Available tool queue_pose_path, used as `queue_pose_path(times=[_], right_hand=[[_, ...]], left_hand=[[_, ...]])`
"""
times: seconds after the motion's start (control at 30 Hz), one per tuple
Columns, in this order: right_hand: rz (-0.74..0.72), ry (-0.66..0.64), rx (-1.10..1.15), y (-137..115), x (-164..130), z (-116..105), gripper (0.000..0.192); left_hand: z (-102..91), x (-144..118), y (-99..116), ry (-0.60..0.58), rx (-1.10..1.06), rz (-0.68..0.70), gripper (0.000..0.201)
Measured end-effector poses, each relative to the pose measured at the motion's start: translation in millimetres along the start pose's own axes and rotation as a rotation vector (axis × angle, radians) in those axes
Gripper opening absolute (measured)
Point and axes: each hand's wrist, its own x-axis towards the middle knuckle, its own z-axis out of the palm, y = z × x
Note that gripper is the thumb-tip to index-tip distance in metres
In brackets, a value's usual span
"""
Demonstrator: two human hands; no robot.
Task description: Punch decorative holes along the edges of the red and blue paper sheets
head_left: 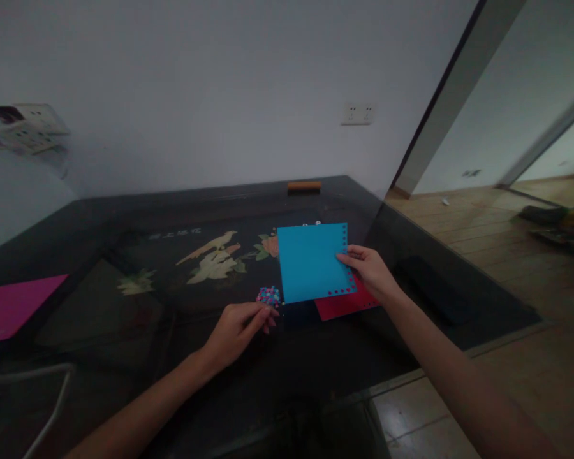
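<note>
My right hand [367,268] grips a blue sheet of paper [310,264] by its right edge, thumb on top. Punched holes run down that edge and along part of the bottom edge. Partly hidden beneath it, a red sheet of paper [335,307] with some holes lies on the dark table [277,382]. My left hand [249,322] rests just in front of a small heap of pink, blue and white paper dots [268,295]. Its thumb and fingers are pinched together; whatever they may hold is hidden.
A brown bar-shaped object [304,186] lies at the table's back edge. Small white rings [318,223] peek out behind the blue sheet. A magenta sheet [22,307] is at the far left, near a white metal frame [60,389]. Wall sockets [358,114] are above the table.
</note>
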Motion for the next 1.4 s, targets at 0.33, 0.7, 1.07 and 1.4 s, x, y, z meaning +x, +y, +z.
queue_pose_path(times=[0.33,0.7,1.07,1.4], right_hand=[[0.049,0.151,-0.202,22.8,5.6,-70.8,0.044],[0.114,0.161,-0.341,25.0,1.5,-65.5,0.041],[0.104,0.133,-0.395,31.1,3.2,-69.6,0.042],[0.093,0.127,-0.456,30.2,3.4,-68.6,0.040]], left_hand=[[65.7,37.4,20.9,0.040,0.283,0.411,0.022],[86.7,35.6,0.3,-0.037,0.577,0.343,0.040],[87.4,35.0,-0.3,-0.074,0.611,0.312,0.043],[87.1,36.2,-0.9,-0.076,0.617,0.319,0.040]])
